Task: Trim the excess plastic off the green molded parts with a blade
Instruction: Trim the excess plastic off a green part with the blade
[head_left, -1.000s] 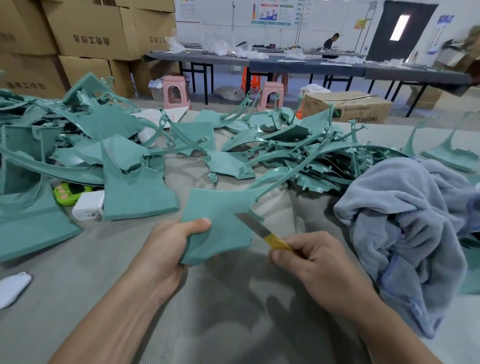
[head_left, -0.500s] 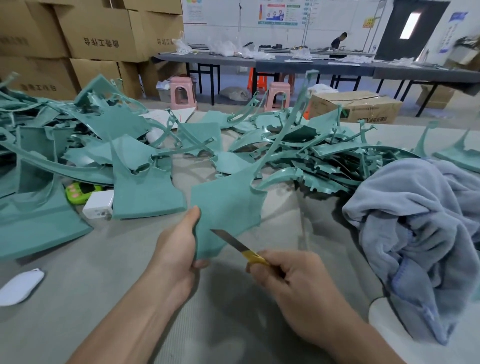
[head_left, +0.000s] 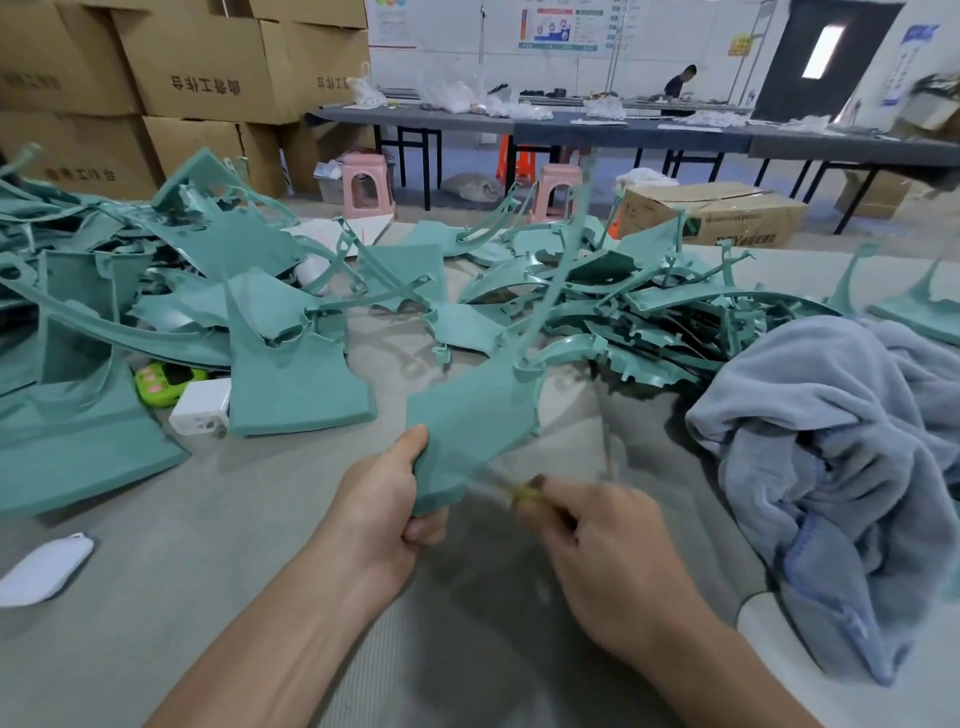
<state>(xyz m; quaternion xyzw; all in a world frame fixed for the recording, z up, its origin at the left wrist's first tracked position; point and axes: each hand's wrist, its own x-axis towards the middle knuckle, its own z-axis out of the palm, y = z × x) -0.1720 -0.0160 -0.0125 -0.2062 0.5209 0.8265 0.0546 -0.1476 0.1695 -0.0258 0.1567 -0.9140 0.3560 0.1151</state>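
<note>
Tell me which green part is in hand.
The green part gripped by the left hand, thin stem pointing up; the other parts lie on the table.

A grey cloth (head_left: 831, 467) lies bunched at right. A white charger (head_left: 200, 410) touches a green gadget (head_left: 161, 382). Boxes (head_left: 197, 67) stand behind.

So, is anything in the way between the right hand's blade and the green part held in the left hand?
Nothing visible. The blade, blurred, in the right hand lies at the lower edge of the green part, which the left hand grips.
</note>
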